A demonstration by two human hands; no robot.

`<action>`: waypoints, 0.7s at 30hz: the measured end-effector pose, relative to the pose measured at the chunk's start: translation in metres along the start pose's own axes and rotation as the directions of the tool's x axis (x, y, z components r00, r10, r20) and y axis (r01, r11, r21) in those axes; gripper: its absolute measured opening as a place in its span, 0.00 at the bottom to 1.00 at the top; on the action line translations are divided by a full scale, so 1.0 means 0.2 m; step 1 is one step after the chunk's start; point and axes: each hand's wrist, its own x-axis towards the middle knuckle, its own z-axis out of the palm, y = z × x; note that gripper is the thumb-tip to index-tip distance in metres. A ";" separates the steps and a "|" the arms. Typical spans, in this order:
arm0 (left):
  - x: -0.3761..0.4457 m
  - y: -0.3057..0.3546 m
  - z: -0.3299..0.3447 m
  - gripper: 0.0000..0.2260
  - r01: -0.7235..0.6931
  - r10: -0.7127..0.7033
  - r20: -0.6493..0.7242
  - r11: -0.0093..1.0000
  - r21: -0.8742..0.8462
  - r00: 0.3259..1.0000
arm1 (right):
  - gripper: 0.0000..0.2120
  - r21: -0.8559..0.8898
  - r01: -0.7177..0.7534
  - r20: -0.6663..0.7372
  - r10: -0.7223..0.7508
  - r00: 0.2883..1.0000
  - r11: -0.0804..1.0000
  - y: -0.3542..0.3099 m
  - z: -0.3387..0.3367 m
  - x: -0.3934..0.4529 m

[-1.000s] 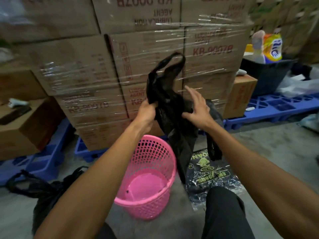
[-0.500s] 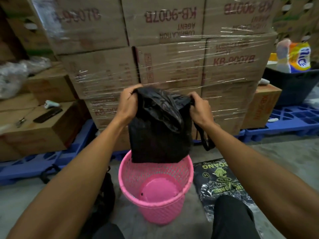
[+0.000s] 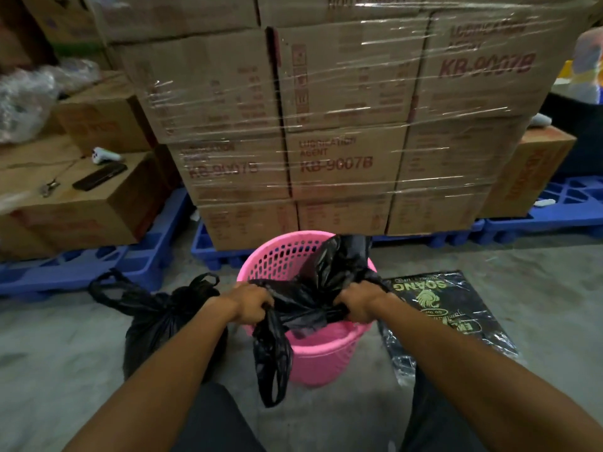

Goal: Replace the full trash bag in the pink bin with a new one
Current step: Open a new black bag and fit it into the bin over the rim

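Pink bin (image 3: 321, 357) upright, mouth upward; new black bag (image 3: 313, 288) stretched crosswise over its rim, left hand (image 3: 251, 305) and right hand (image 3: 360, 303) each fisted on an edge.

One pink bin (image 3: 321, 357), two black bags, the new one (image 3: 313, 305) and the tied full one (image 3: 156, 324), two hands, one pack of bags (image 3: 447, 308).

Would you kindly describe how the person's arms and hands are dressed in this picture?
Both forearms are bare, with no sleeves in view. The left hand and right hand wear no gloves, and no watch, ring or bracelet shows. Dark trousers cover the legs below.
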 end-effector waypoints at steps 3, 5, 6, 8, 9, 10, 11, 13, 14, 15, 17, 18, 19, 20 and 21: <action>0.06 0.04 0.13 0.22 -0.047 0.038 0.167 0.998 0.052 0.985 | 0.15 -0.133 -0.089 -0.467 0.017 0.884 0.987 0.00 0.06 0.02; 0.10 0.07 0.20 0.20 -0.050 -0.004 0.258 0.977 0.205 0.966 | 0.13 -0.033 -0.237 -0.584 0.174 0.793 0.971 0.00 0.08 0.03; 0.10 0.09 0.20 0.18 -0.063 -0.010 0.274 0.964 0.257 0.962 | 0.12 0.038 -0.293 -0.549 0.265 0.793 0.955 0.01 0.08 0.03; 0.12 0.13 0.19 0.17 -0.005 -0.054 0.294 0.980 0.197 0.954 | 0.12 0.157 -0.371 -0.376 0.403 0.834 0.915 0.03 0.09 0.05; 0.13 0.15 0.18 0.16 0.024 -0.067 0.317 0.990 0.139 0.946 | 0.13 0.183 -0.391 -0.270 0.429 0.862 0.902 0.03 0.09 0.05; 0.12 0.18 0.17 0.16 0.046 -0.072 0.363 0.996 0.081 0.929 | 0.15 0.181 -0.395 -0.185 0.426 0.886 0.901 0.04 0.07 0.05; 0.12 0.20 0.17 0.16 0.035 -0.049 0.414 0.999 0.042 0.909 | 0.16 0.169 -0.388 -0.152 0.413 0.898 0.906 0.04 0.05 0.05; 0.10 0.22 0.20 0.14 0.042 -0.014 0.511 0.998 -0.043 0.859 | 0.17 0.130 -0.357 -0.148 0.374 0.915 0.925 0.05 0.02 0.06; 0.10 0.22 0.22 0.13 0.081 0.005 0.555 0.988 -0.130 0.832 | 0.18 0.126 -0.350 -0.125 0.365 0.923 0.928 0.05 0.00 0.06; 0.10 0.22 0.23 0.15 0.091 0.042 0.600 0.978 -0.189 0.799 | 0.18 0.133 -0.348 -0.089 0.361 0.928 0.928 0.05 -0.02 0.06; 0.08 0.21 0.22 0.21 0.081 0.129 0.652 0.956 -0.282 0.747 | 0.18 0.145 -0.341 -0.031 0.349 0.937 0.929 0.04 -0.07 0.05; 0.08 0.19 0.21 0.23 0.067 0.173 0.640 0.941 -0.332 0.749 | 0.17 0.149 -0.332 -0.026 0.340 0.940 0.931 0.03 -0.09 0.05; 0.06 0.19 0.17 0.26 0.070 0.201 0.610 0.918 -0.390 0.767 | 0.16 0.152 -0.323 -0.024 0.331 0.943 0.934 0.03 -0.11 0.04; 0.06 0.18 0.12 0.27 0.098 0.220 0.579 0.879 -0.467 0.785 | 0.14 0.159 -0.312 -0.024 0.320 0.947 0.937 0.03 -0.12 0.03; 0.06 0.17 0.09 0.26 0.128 0.233 0.540 0.826 -0.548 0.809 | 0.14 0.167 -0.304 -0.021 0.311 0.950 0.938 0.03 -0.12 0.03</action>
